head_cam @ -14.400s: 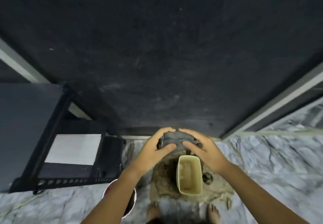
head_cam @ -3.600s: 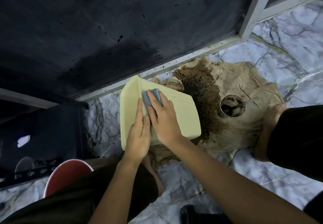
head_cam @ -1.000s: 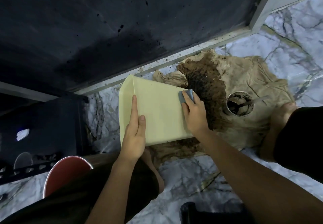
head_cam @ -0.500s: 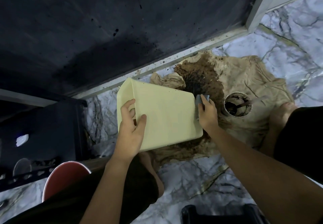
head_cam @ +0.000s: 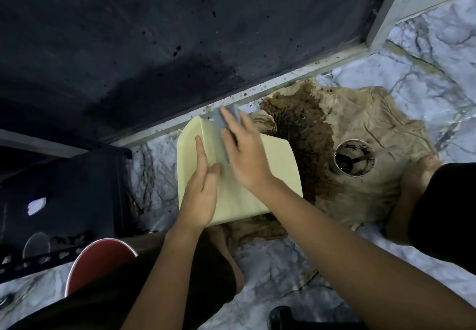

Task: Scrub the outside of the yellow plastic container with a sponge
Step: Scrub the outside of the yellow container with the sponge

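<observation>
Pale yellow rectangular plastic container (head_cam: 257, 175): lies tipped on its side over the marble-patterned floor (head_cam: 425, 54), one broad outer wall facing up, its far end near the pale metal door sill (head_cam: 257, 90), its right edge over a stained beige cloth (head_cam: 360, 134).

Left hand (head_cam: 201, 190): laid flat on the container's upturned wall toward its left side, fingers straight and together, pointing away from the person, thumb spread to the right; it presses on the wall and grips nothing.

Right hand (head_cam: 244, 149): on the same wall, just right of the left hand and a little farther out, blurred; its fingers stretch over a blue-grey sponge (head_cam: 224, 123) and press it on the container near the far top edge. How the thumb lies cannot be told.

Sponge: under the right fingers, its far end sticking out past the fingertips at the container's far rim.

Cloth: spread on the floor right of the container, a dark brown wet patch on its left part.

Small round white cup (head_cam: 354, 158): stands on the cloth, well right of the container, dark residue and a thin utensil inside.

Red round bucket (head_cam: 95, 262): lower left, beside the person's knee.
</observation>
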